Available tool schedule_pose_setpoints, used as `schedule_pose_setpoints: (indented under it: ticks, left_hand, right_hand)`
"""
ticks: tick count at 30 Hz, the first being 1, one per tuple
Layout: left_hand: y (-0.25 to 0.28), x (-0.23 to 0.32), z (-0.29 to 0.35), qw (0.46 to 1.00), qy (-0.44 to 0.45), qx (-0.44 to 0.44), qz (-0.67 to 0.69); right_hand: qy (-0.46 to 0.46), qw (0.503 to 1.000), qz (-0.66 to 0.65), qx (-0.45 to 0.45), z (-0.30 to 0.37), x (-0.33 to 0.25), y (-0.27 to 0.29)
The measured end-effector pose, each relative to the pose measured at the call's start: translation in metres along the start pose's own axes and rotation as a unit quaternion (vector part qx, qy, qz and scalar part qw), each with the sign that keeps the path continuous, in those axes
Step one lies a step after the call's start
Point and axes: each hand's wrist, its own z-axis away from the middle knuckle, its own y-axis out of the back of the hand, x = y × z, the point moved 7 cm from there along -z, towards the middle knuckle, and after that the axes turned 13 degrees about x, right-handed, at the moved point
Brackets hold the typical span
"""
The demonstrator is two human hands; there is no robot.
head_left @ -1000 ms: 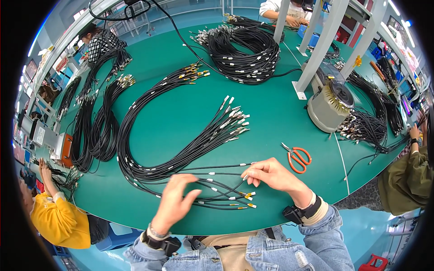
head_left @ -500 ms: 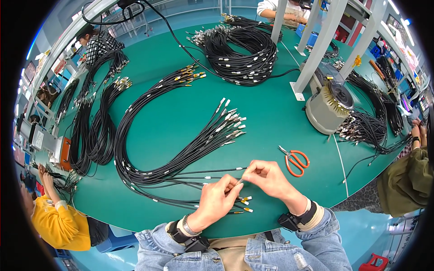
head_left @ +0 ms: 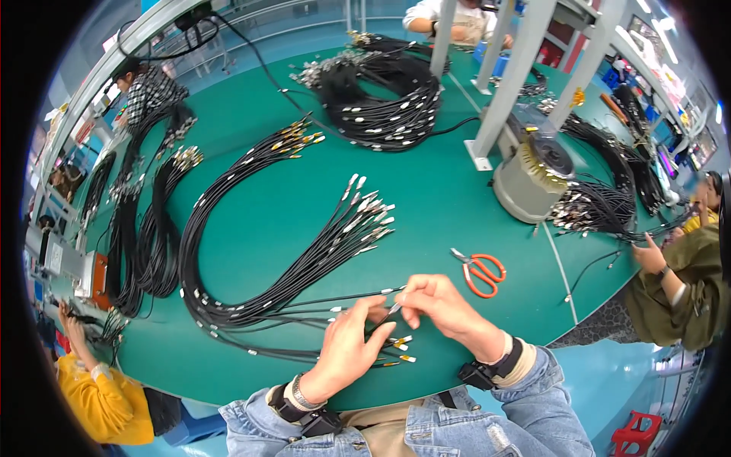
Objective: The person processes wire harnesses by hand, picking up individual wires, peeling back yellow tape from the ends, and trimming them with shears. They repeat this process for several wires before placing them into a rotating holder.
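Observation:
In front of me my left hand (head_left: 344, 350) has its thumb and fingers loosely around a black cable near its end. Close beside it, my right hand (head_left: 445, 308) pinches the small silvery connector (head_left: 394, 309) at that cable's tip. Below my fingers lie several loose cable ends with white and yellow tips (head_left: 403, 344). These run left into a curved bundle of black cables (head_left: 259, 301), whose white-tipped ends (head_left: 369, 217) fan out ahead of my hands. Orange-handled scissors (head_left: 481, 273) lie on the green table beyond my right hand.
A grey round machine with a yellowish ring (head_left: 533, 179) stands at the right, beside grey metal posts (head_left: 506, 84). A large cable coil (head_left: 388, 103) lies at the back, with more bundles (head_left: 160, 244) at left. People work around the table (head_left: 426, 228); a red stool (head_left: 636, 434) stands lower right.
The whole view has shifted slightly. My left fingers have spread a little around the cable, and the connector shows more between my hands. At right, a co-worker's hand has come to the cables.

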Motion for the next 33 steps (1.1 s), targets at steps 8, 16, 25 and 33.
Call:
schedule_pose_setpoints:
  ticks: [8, 16, 25, 33]
  left_hand:
    - [0.006, -0.013, -0.003, 0.995, -0.088, 0.048, -0.021]
    - [0.008, -0.012, -0.004, 0.997, -0.071, 0.031, 0.027]
    - [0.003, -0.007, -0.004, 0.996, -0.077, 0.041, 0.021]
    - [0.002, -0.012, -0.001, 0.996, -0.072, 0.054, 0.029]
  right_hand:
    - [-0.002, 0.998, 0.038, -0.054, 0.002, 0.002, -0.006]
    - [0.222, 0.95, 0.082, 0.202, 0.007, -0.077, 0.097]
    - [0.303, 0.804, -0.015, 0.511, 0.013, -0.134, 0.283]
    - [0.262, 0.825, -0.034, 0.5, -0.005, -0.135, 0.292]
